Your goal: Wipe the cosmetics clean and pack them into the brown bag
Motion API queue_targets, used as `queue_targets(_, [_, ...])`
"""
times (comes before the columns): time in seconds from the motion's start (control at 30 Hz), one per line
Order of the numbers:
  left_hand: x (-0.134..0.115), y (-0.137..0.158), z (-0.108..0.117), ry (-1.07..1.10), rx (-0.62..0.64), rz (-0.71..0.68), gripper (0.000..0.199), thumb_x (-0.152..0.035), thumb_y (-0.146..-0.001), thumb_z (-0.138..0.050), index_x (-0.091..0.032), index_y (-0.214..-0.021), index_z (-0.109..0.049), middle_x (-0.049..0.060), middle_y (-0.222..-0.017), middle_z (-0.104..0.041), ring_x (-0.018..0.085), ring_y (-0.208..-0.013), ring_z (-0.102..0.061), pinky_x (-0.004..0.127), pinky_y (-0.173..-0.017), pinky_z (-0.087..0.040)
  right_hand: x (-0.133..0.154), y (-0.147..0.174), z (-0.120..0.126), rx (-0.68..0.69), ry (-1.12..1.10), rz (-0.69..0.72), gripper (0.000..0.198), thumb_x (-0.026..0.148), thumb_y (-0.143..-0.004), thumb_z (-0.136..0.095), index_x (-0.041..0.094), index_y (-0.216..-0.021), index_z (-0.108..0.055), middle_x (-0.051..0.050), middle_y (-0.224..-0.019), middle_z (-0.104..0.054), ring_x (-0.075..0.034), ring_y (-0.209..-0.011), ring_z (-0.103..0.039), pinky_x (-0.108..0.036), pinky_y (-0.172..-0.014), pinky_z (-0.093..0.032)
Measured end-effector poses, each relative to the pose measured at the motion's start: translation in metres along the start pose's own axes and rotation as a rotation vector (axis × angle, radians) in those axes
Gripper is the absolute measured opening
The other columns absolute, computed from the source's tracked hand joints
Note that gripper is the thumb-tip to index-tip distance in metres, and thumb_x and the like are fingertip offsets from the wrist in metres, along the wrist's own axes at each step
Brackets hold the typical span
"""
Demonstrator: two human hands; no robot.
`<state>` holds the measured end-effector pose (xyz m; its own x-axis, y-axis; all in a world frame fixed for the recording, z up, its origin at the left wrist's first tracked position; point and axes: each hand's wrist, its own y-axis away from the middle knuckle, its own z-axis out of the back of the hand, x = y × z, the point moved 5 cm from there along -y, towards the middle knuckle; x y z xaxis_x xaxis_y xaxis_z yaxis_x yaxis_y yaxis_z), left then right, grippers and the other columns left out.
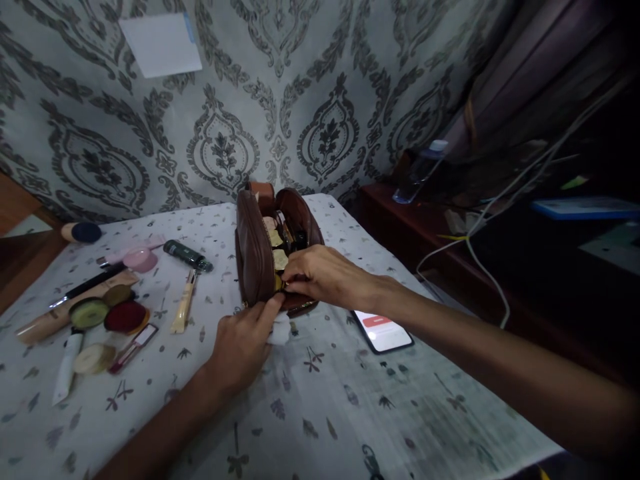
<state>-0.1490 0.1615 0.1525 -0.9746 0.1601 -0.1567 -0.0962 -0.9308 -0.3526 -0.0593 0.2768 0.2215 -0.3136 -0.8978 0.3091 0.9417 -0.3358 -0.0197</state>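
A brown zip-up makeup bag (pixel 255 247) stands unzipped on the patterned cloth, with gold-coloured packages (pixel 280 259) and dark items showing inside. At the bag's near end, my left hand (pixel 245 343) has its fingers closed on the rim. My right hand (pixel 323 275) comes in from the right over the opening, thumb and fingertips pinched together just inside. What lies between those fingertips is too small and too hidden to make out. Beside my left fingers lies a crumpled white tissue (pixel 280 331).
Left of the bag lie a dark green bottle (pixel 187 255), a cream-coloured tube (pixel 185 303), several round pots and a makeup brush (pixel 83 232). A lit phone (pixel 384 332) rests under my right forearm. A clear bottle (pixel 421 172) and white cables (pixel 487 223) occupy the right side.
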Motion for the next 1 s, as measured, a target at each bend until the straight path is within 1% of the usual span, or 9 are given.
queue_targets(0.1, [0.0,-0.004,0.004,0.035,-0.043,0.004,0.056,-0.001,-0.066,-0.047,-0.018,-0.118,-0.061,0.005,-0.089,-0.074,0.021,-0.074,-0.069,0.029,-0.06,-0.055,0.002,0.003,0.002,-0.003,0.021,-0.005,0.01,0.008,-0.084,-0.064,0.015,-0.084,-0.071,-0.004,-0.087,-0.068,-0.013,-0.075,-0.059,-0.024,-0.063,-0.035])
queue_targets(0.27, [0.002,-0.008,0.002,0.459,-0.163,0.005,0.032,-0.004,-0.081,-0.042,-0.018,-0.096,-0.067,0.004,-0.082,-0.071,0.016,-0.073,-0.067,0.024,-0.068,-0.053,0.002,-0.003,0.003,0.022,0.007,0.025,0.016,0.001,-0.081,-0.063,0.014,-0.08,-0.071,-0.004,-0.083,-0.069,-0.014,-0.075,-0.06,-0.024,-0.063,-0.035])
queue_targets(0.33, [0.003,-0.008,0.0,0.568,-0.184,0.003,0.026,-0.008,-0.086,-0.044,-0.017,-0.093,-0.067,0.005,-0.081,-0.07,0.016,-0.072,-0.067,0.024,-0.066,-0.051,0.0,-0.007,0.004,0.022,-0.003,0.054,0.016,0.0,-0.078,-0.065,0.014,-0.078,-0.072,-0.004,-0.079,-0.068,-0.013,-0.073,-0.059,-0.023,-0.062,-0.035])
queue_targets(0.43, [0.004,-0.009,0.002,0.61,-0.185,-0.007,0.024,-0.011,-0.089,-0.043,-0.016,-0.091,-0.067,0.005,-0.081,-0.07,0.016,-0.071,-0.066,0.024,-0.064,-0.049,-0.002,-0.012,0.004,0.034,0.022,0.074,0.013,0.002,-0.076,-0.068,0.014,-0.076,-0.071,-0.003,-0.076,-0.067,-0.012,-0.069,-0.057,-0.023,-0.06,-0.034])
queue_targets(0.5, [0.003,-0.013,0.005,0.563,-0.107,0.035,0.023,-0.01,-0.087,-0.044,-0.016,-0.089,-0.066,0.005,-0.079,-0.071,0.017,-0.07,-0.067,0.025,-0.062,-0.048,-0.002,-0.013,0.004,0.042,0.05,0.071,0.012,0.003,-0.077,-0.067,0.015,-0.076,-0.071,-0.003,-0.075,-0.066,-0.012,-0.068,-0.055,-0.024,-0.058,-0.032])
queue_targets(0.63, [-0.004,-0.029,0.011,0.284,0.227,0.167,0.019,-0.01,-0.077,-0.056,-0.016,-0.092,-0.067,0.004,-0.074,-0.072,0.022,-0.065,-0.068,0.027,-0.055,-0.045,0.001,-0.014,0.006,0.064,0.062,0.071,0.014,0.003,-0.077,-0.064,0.015,-0.076,-0.071,-0.001,-0.071,-0.064,-0.011,-0.063,-0.051,-0.024,-0.057,-0.03])
queue_targets(0.73, [-0.009,-0.042,0.013,0.136,0.386,0.198,0.005,-0.014,-0.074,-0.061,-0.016,-0.076,-0.065,0.007,-0.071,-0.071,0.025,-0.064,-0.067,0.026,-0.05,-0.04,0.003,-0.014,0.008,0.08,0.059,0.082,0.015,0.001,-0.075,-0.065,0.015,-0.075,-0.072,0.0,-0.069,-0.064,-0.01,-0.06,-0.048,-0.024,-0.056,-0.03])
queue_targets(0.87, [-0.007,-0.05,0.007,0.191,0.479,0.225,0.018,-0.014,-0.075,-0.057,-0.019,-0.058,-0.055,0.004,-0.057,-0.063,0.019,-0.051,-0.059,0.024,-0.043,-0.032,0.004,-0.016,0.007,0.102,0.071,0.105,0.02,-0.002,-0.074,-0.062,0.013,-0.075,-0.074,-0.001,-0.067,-0.065,-0.01,-0.06,-0.051,-0.024,-0.057,-0.031])
queue_targets(1.0, [0.001,-0.05,0.001,0.35,0.411,0.281,0.019,-0.007,-0.068,-0.05,-0.019,-0.054,-0.05,-0.001,-0.048,-0.054,0.015,-0.047,-0.052,0.022,-0.043,-0.03,0.005,-0.019,0.007,0.093,0.092,0.126,0.02,-0.003,-0.073,-0.062,0.011,-0.076,-0.076,-0.003,-0.068,-0.067,-0.011,-0.062,-0.053,-0.024,-0.056,-0.031])
